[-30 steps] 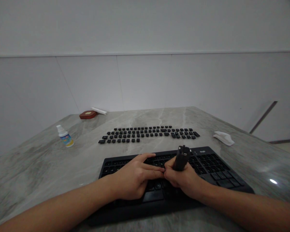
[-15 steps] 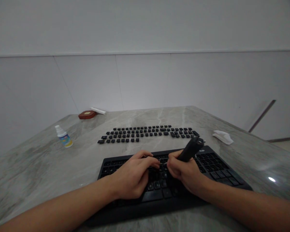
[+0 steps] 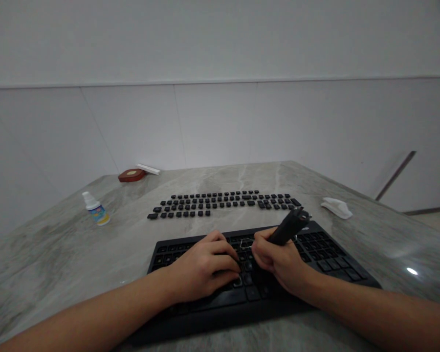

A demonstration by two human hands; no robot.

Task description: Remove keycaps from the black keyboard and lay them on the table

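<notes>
A black computer keyboard lies before me, with bare sockets in its upper rows and keycaps still on in the lower and right parts. My right hand is closed around the black handle of a wire keycap puller. The thin wire loop of the puller touches down among the upper keys. My left hand rests over the keyboard's middle, fingers stretched and holding nothing visible. Behind the keyboard, rows of loose black keycaps lie on the grey marbled table.
At left stands a white spray bottle with a blue and yellow label. A reddish-brown box and a white strip lie at the back left. On the right is a crumpled white cloth or tissue. A pale wall rises behind the table.
My left fingers have drawn back from the puller's wire tip and moved down onto the keys, so more of the wire shows. The right hand with the puller has barely shifted.
</notes>
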